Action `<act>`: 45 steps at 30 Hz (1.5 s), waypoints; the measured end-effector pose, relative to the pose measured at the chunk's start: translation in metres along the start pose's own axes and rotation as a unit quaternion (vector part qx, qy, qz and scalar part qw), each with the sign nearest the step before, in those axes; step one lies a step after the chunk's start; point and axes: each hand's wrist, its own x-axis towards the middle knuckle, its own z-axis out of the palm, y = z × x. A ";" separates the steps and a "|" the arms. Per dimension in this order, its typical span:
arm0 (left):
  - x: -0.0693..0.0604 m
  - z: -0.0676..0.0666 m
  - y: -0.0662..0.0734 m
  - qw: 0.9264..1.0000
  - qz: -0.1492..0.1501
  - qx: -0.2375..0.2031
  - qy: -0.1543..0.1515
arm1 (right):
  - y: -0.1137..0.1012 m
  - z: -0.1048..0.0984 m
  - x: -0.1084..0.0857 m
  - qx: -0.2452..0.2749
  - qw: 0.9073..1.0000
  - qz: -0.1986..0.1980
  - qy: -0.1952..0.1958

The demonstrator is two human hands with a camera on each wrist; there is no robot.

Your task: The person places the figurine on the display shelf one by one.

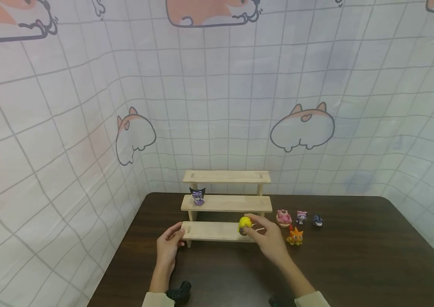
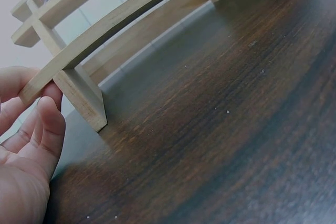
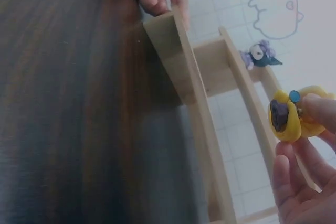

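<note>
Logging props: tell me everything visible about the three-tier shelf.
The three-tier shelf looks like pale wood: three flat planks, stepping up toward the back, on upright side supports. It stands on the dark wood-grain table. The left hand grips the bottom plank's left end; a purple-and-black figurine sits near the middle plank's left end. Right-end contact is unclear.

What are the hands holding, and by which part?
The right hand pinches a yellow figurine by its yellow body. The left hand grips the wooden stand by the left end of its lowest shelf.
</note>
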 end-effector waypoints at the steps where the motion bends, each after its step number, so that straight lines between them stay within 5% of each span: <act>1: 0.000 0.000 0.000 1.000 -0.001 0.001 0.000 | -0.001 0.001 0.003 -0.002 1.000 0.002 -0.002; 23: 0.003 0.000 -0.001 1.000 -0.010 0.001 -0.009 | -0.021 0.019 0.071 -0.041 0.999 0.003 0.000; 31: -0.012 0.002 0.019 1.000 -0.007 -0.001 -0.015 | -0.019 0.028 0.086 -0.048 0.999 0.007 -0.004; 38: 0.001 0.001 -0.002 1.000 0.004 0.000 0.002 | -0.019 0.033 0.093 -0.041 0.999 0.020 -0.014; 45: 0.000 0.001 -0.001 1.000 0.006 -0.001 -0.001 | -0.018 0.038 0.097 -0.061 0.998 0.023 -0.018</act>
